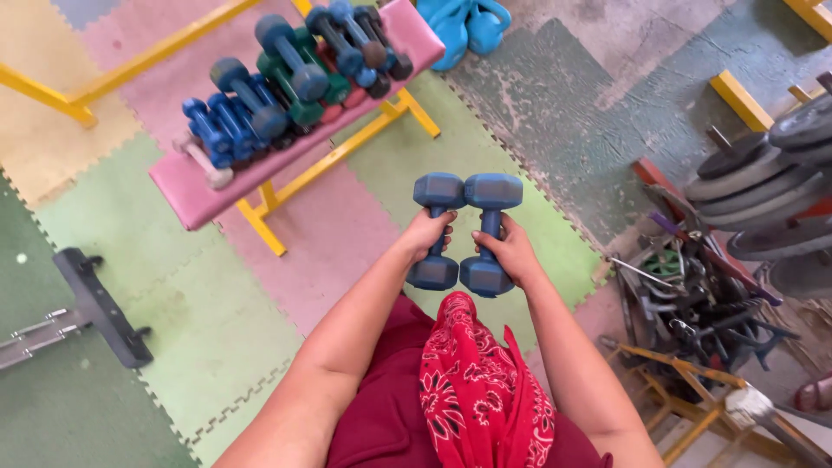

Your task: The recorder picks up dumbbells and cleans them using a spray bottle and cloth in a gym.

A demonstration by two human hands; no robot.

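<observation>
My left hand (426,236) grips the handle of a blue dumbbell (438,191), held upright in front of my body. My right hand (510,250) grips a second blue dumbbell (494,191) the same way. The two dumbbells stand side by side with their heads touching, above a floor of coloured foam mats (329,234). A red patterned scarf (481,390) hangs down over my dark red top below the hands.
A pink padded bench (186,195) on a yellow frame at upper left carries several blue, green and red dumbbells (290,74). Weight plates (763,182) and tangled metal bars lie at the right. A black bench foot (104,308) lies at left. Blue kettlebells (459,26) sit at top.
</observation>
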